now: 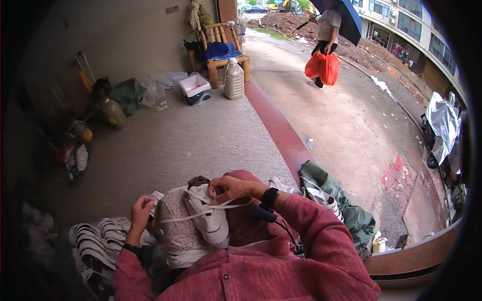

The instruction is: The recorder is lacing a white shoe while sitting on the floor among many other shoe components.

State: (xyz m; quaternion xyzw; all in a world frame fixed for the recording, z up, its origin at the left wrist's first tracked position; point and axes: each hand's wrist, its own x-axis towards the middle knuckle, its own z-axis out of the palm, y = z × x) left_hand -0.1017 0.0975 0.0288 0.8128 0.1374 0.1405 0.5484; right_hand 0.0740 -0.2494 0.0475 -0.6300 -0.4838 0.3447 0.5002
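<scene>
At seven o'clock from the right hand [230,190], pinching lace [184,217], a shoe [215,227] lies eleven-to-five; left hand [141,210] farther, fingertips together

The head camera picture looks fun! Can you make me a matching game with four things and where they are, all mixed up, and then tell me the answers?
Things:
1. White shoe
2. Orange-red bags
3. Blue cap
4. Silver cover

Places:
A. On the bamboo chair
B. Outside, near the picture's right edge
C. On the lap, by the right hand
D. Hanging from the hand of the person outside

Right pairs: 1-C, 2-D, 3-A, 4-B
</scene>
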